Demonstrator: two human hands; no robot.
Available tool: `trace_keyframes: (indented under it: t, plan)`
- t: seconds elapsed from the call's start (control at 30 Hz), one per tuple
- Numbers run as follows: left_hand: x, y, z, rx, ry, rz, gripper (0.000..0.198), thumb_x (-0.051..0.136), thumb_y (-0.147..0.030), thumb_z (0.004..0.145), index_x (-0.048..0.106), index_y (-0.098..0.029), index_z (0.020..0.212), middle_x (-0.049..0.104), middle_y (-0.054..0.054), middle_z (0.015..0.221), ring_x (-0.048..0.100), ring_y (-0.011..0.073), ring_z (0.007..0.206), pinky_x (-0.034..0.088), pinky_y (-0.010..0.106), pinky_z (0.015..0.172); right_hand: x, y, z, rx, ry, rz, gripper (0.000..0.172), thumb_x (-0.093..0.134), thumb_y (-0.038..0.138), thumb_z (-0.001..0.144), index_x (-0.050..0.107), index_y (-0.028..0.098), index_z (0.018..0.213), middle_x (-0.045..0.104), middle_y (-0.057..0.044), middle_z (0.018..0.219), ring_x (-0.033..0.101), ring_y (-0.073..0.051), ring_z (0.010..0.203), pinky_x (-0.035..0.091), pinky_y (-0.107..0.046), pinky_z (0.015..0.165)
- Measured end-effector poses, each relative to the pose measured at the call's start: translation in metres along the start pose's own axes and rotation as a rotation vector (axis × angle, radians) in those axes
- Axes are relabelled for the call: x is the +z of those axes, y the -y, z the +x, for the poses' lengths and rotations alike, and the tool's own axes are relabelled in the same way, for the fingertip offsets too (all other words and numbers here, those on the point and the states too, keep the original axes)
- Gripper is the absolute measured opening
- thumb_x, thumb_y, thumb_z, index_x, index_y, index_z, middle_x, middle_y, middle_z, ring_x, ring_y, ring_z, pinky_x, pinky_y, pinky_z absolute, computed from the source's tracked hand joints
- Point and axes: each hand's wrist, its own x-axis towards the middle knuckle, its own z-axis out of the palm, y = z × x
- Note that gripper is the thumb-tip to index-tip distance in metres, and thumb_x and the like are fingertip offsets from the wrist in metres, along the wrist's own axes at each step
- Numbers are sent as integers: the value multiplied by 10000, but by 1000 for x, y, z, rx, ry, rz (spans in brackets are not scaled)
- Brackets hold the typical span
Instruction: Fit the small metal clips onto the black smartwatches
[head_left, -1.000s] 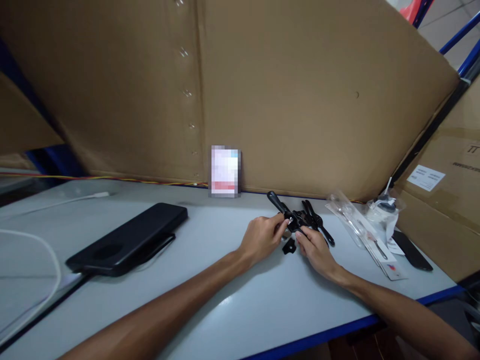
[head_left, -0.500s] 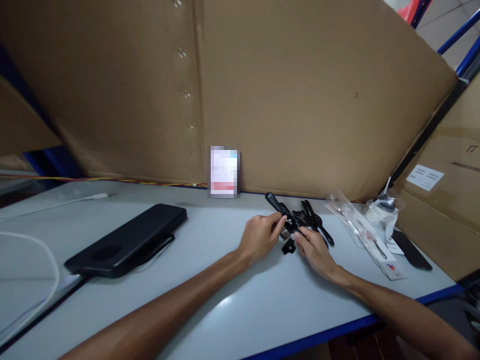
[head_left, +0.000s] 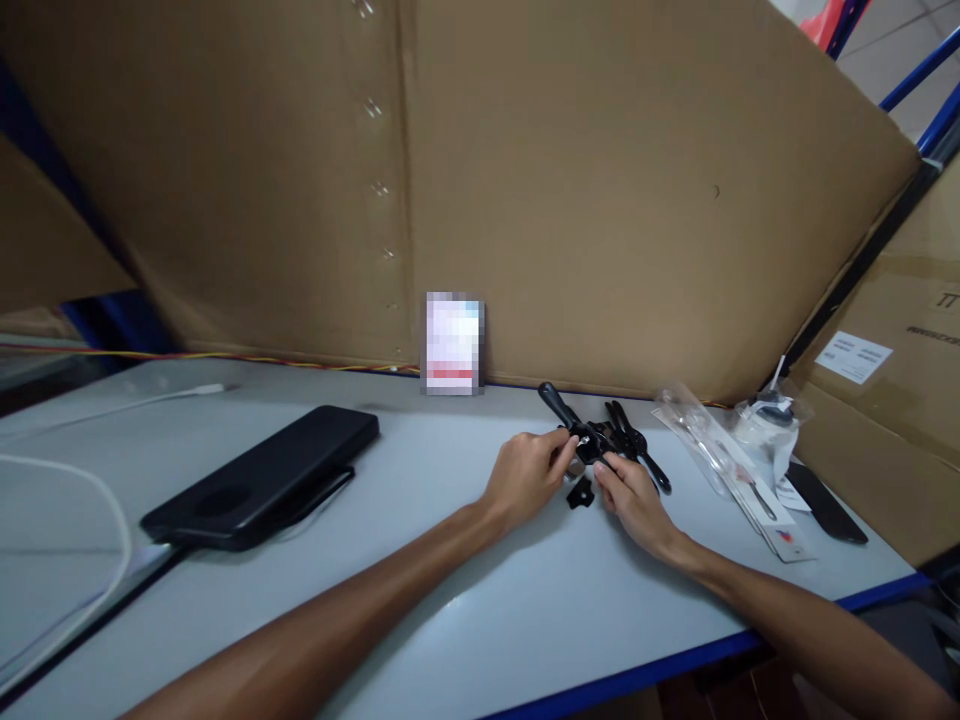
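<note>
Black hand tool (head_left: 571, 420), two-handled, lies at the right-centre of the table (head_left: 450, 630), held between both hands. One handle points up and away to the left; the other end runs into the right hand (head_left: 634, 495).

Right hand: fingers and thumb wrapped round the near handle. Likely reason: to steady the tool so its middle does not turn.

Left hand (head_left: 521, 470): thumb and forefinger in a narrow pinch on the tool's middle, by a small bright metal bit (head_left: 583, 440). Whether the bit itself is gripped is too small to tell. A fingertip pinch suits a small fitting; a full fist would probably cover it.

Small black plate (head_left: 580, 493) lies loose, just below the hands, apart from both. It looks laid there for easy reach. A dull metal piece (head_left: 575, 468) shows partly beneath the left fingertips; its kind is unclear.

Surroundings: more black tools (head_left: 626, 430) sit directly behind the right fingers, overlapping the held one in view. They are the nearest obstruction and could snag a handle. Farther right: clear plastic packs (head_left: 697, 440), a bagged item (head_left: 765, 430) and a dark flat slab (head_left: 829, 505), beyond the right hand.

Left side: black charger-like block (head_left: 262, 480) and white cable (head_left: 129, 545), well apart from the hands. A blurred upright panel (head_left: 453, 345) leans at the cardboard (head_left: 562, 200), which closes off the back.
</note>
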Motion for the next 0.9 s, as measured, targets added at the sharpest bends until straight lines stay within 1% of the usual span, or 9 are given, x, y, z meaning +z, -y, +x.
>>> trace_keyframes:
  t: [0.1,0.27,0.33,0.43,0.6,0.8,0.9]
  plan:
    - [0,0,0,-9,11,7,403,397,-380,997,539,-198,666,552,2,560,412,135,513,229,285,599,0,0,1,-4,7,5,384,480,497,952,457,224,683,432,51,553,391,-123,520,301,-272,521]
    - [2,1,-2,86,53,98,402,408,-392,997,587,-195,697,614,33,603,472,148,538,219,297,607,0,-3,1,-5,18,-5,371,481,492,959,452,223,704,437,50,579,389,-122,535,297,-266,519]
    - [2,0,-3,97,50,105,403,413,-388,997,593,-193,693,618,38,604,478,146,535,216,299,604,0,-4,1,-16,22,-21,370,478,487,961,441,225,702,439,47,588,388,-123,542,295,-265,522]
    - [0,-3,-4,62,12,72,425,425,-400,994,569,-192,653,581,24,566,438,134,510,219,297,599,1,-4,0,-36,28,-54,368,468,476,966,427,228,696,439,43,589,391,-127,547,294,-268,530]
    - [-1,-7,-3,-2,-25,3,467,422,-431,976,480,-196,577,502,-2,514,350,120,489,217,292,596,1,-2,0,-45,21,-78,362,454,466,968,413,233,695,430,42,587,391,-133,551,298,-273,540]
    - [-1,-9,-1,-39,-31,-67,424,422,-419,949,393,-207,583,431,-24,508,322,124,504,221,288,589,1,-4,1,-59,22,-118,351,453,427,974,412,234,685,449,31,593,420,-145,579,297,-275,549]
    - [0,-10,-1,-65,-8,-102,382,398,-385,954,386,-213,612,442,-24,526,338,132,520,228,290,591,1,-6,1,-77,25,-122,339,454,414,978,428,231,694,474,25,610,446,-152,600,309,-274,560]
